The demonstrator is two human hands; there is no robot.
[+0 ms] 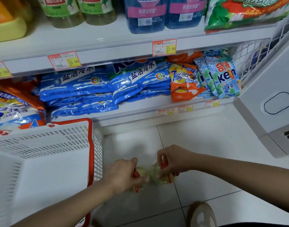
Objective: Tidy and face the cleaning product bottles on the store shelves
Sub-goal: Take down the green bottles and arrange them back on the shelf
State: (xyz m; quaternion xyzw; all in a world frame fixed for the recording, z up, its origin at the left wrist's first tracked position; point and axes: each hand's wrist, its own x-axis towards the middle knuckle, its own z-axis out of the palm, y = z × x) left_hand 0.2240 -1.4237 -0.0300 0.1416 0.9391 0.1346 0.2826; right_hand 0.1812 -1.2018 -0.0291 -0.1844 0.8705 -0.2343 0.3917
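Head view: left hand (122, 174) is curled round the red handle of one clear plastic bottle of yellowish liquid (141, 174), right hand (174, 159) likewise round the twin bottle (163, 178), both low by the tiled floor (206, 145) & not yet shelved, so task is judged early, w/ facing left to do.

Bright, even light gleams off the floor tiles (214, 141), motion blur smears the lower centre, and shelf edges (107, 52) bow.
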